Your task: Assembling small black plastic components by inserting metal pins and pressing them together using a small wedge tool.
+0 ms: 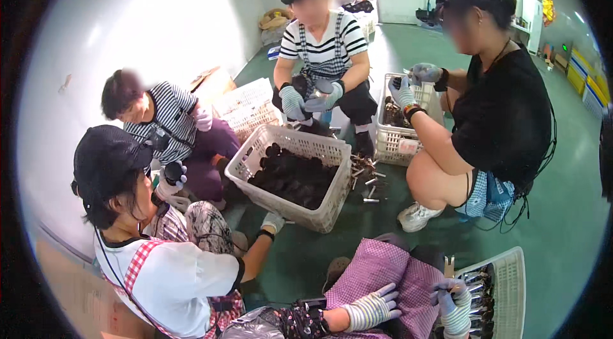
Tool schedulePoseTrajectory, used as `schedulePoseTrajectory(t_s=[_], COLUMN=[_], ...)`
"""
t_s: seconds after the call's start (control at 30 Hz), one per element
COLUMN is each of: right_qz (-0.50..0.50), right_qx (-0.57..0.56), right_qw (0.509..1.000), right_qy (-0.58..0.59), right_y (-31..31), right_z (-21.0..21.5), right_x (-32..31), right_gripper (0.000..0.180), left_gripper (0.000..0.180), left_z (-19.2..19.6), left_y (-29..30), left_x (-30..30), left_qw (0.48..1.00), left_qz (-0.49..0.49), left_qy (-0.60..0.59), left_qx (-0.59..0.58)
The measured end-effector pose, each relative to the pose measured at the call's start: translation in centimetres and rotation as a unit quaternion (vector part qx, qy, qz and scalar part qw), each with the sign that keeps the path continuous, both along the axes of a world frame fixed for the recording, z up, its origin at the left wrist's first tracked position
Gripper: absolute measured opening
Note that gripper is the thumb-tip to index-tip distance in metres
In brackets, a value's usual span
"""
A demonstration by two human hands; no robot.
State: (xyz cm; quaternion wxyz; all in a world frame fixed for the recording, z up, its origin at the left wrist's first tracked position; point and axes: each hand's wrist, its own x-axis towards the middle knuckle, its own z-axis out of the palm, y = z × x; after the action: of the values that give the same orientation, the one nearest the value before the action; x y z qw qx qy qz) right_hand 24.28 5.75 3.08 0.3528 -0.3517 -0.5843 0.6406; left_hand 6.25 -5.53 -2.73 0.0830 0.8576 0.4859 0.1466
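My left hand (373, 308), in a striped white glove with grey fingertips, lies with its fingers stretched out over my pink checked apron (370, 269). It holds nothing. My right hand (454, 308), gloved alike, is closed around a small tan forked piece (449, 267) whose two prongs point up; its exact kind is unclear. Just right of that hand stands a white crate (513, 288) with rows of black pieces with silvery shafts (477, 294), partly hidden by the hand.
A white crate (325, 217) of black rounded pieces (297, 176) stands mid-floor. Around it sit several gloved co-workers, one person (166, 275) close at left, another (498, 109) at right beside another crate (399, 141). Loose silvery pieces (370, 189) lie on the green floor.
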Motion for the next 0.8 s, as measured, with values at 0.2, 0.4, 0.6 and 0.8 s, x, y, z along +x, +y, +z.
schedulePoseTrajectory(t_s=[0.2,0.4,0.6,0.8], right_qz=[-0.019,-0.007,0.046,0.088], right_qx=[-0.033,-0.026,-0.014,-0.061], right_qw=[0.999,1.000,0.998,0.994], right_qy=[0.003,-0.001,-0.034,-0.002], right_y=[-0.3,-0.2,-0.6,-1.9], right_z=[1.1,1.1,1.1,0.1], right_x=[0.2,0.7,0.4,-0.4], right_gripper=[0.009,0.006,0.010,0.022], left_gripper=[0.021,0.031,0.033,0.029], left_z=[0.6,2.6,6.5,6.4], left_y=[0.6,0.9,1.4,0.8], left_x=[-0.4,-0.9,-0.9,-1.1], left_qw=[0.995,0.987,0.915,0.726], left_qz=[-0.046,-0.026,0.113,0.218], left_qy=[0.043,-0.087,-0.280,-0.609], left_qx=[-0.079,-0.133,-0.266,-0.234])
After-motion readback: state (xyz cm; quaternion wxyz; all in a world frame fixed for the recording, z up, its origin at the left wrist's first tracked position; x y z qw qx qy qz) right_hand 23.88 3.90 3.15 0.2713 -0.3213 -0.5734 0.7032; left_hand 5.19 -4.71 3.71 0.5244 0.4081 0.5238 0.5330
